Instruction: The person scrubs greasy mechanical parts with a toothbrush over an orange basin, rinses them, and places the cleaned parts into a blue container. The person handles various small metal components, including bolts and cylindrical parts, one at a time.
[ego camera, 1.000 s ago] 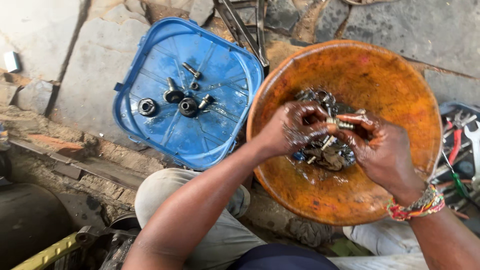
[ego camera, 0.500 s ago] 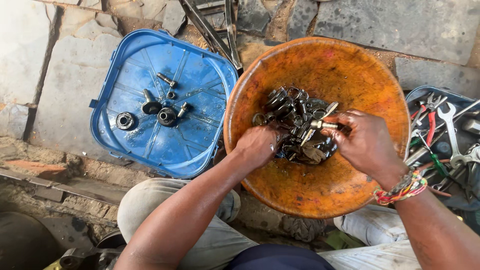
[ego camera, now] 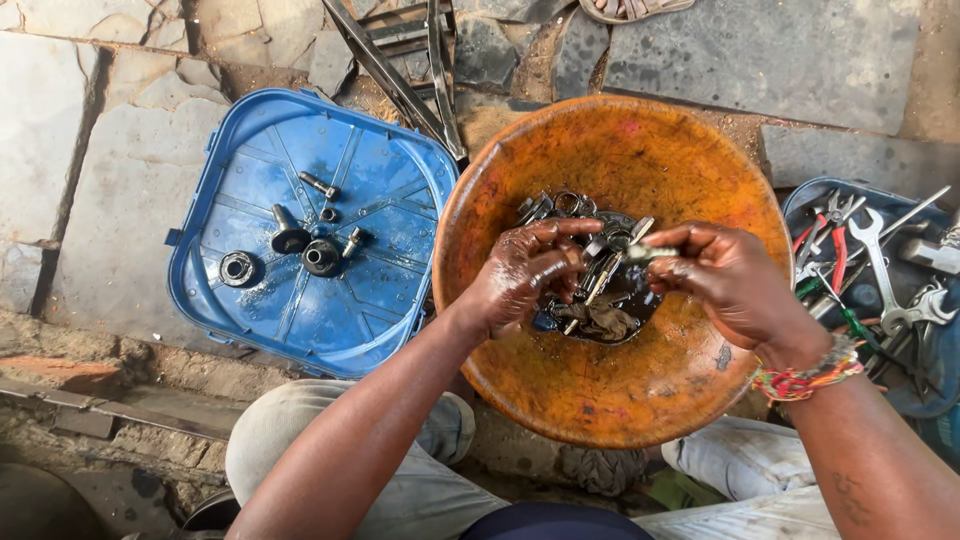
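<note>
A big orange bowl (ego camera: 620,150) sits on the ground between my knees. It holds a heap of oily metal parts (ego camera: 600,300) in dark liquid. My left hand (ego camera: 525,270) is over the heap, wet and greasy, fingers curled around a small part I cannot make out. My right hand (ego camera: 730,275) hovers over the bowl's right side and pinches a small metal bolt (ego camera: 645,252) between thumb and fingers. A beaded bracelet (ego camera: 810,378) is on my right wrist.
A blue plastic lid (ego camera: 380,190) lies to the left with a few bolts, a bearing and other round parts (ego camera: 305,245). A tray of spanners and pliers (ego camera: 880,260) is at the right. Metal bars (ego camera: 400,70) lie behind on stone paving.
Both hands have lifted out of the heap of parts. My right hand now holds a small bolt up, and my left hand has curled closer to it.
</note>
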